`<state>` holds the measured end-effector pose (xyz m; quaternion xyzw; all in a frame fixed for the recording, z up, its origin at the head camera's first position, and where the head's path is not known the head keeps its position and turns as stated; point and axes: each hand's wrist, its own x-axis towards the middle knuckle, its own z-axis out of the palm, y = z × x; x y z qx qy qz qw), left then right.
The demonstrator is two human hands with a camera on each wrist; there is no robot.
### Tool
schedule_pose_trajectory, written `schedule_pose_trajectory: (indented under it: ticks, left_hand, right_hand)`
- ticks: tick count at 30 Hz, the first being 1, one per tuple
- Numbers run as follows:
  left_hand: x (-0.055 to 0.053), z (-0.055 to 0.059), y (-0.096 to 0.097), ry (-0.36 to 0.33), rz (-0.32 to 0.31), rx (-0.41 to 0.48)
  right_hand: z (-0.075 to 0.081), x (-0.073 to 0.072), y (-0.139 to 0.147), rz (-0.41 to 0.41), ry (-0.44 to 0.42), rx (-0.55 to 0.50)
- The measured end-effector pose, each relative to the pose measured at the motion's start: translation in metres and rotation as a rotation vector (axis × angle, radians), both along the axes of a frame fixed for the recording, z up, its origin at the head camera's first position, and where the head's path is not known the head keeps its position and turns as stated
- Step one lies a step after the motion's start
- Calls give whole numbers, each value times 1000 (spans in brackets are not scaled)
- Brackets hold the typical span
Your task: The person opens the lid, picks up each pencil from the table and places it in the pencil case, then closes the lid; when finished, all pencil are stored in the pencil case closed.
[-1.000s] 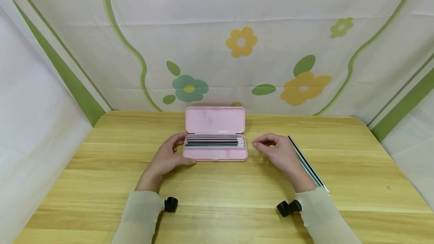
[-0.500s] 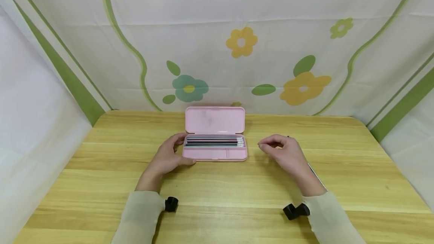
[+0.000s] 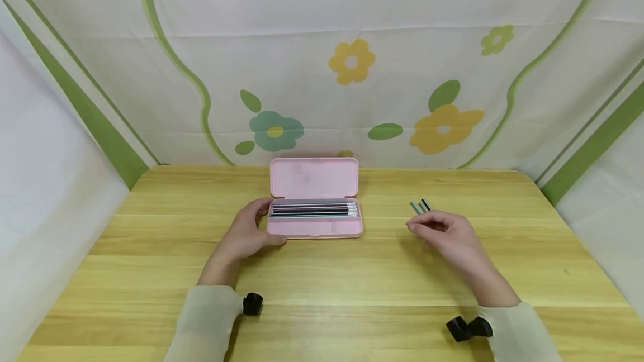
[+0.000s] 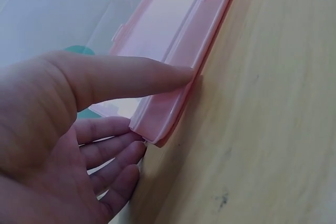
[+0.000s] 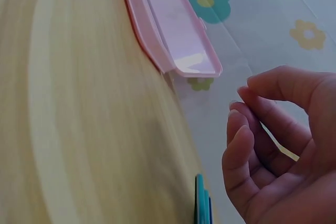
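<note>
A pink pencil case lies with its lid raised on the wooden table. Several striped pencils fill its rear compartment, their eraser ends to the right. My left hand grips the left end of the case, thumb along the front wall and fingers at the left end. To the right, my right hand hovers above the table with loosely bent fingers, thumb and forefinger tips close together and nothing held. Ends of several loose pencils show just beyond its fingers; the rest of them is hidden under the hand.
The case's open lid leans near a white cloth backdrop with printed flowers. Black wrist cameras sit at both sleeves. The wooden table extends around the case.
My right hand has moved to the right, away from the case, and now covers most of the loose pencils. My left hand stays on the case. The head view has shifted slightly.
</note>
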<state>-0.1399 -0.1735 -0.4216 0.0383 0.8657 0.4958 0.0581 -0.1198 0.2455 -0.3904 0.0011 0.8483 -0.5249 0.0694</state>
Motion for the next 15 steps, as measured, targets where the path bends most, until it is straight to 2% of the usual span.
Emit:
schedule_pose_trajectory:
  ticks: [5,15]
  left_hand:
    - [1,0,1,9,-3,-13]
    - [-1,-7,-4,-23,29,71]
  right_hand:
    - [-1,10,19,-22,-15,13]
    - [-10,23,47,-45,-32,43]
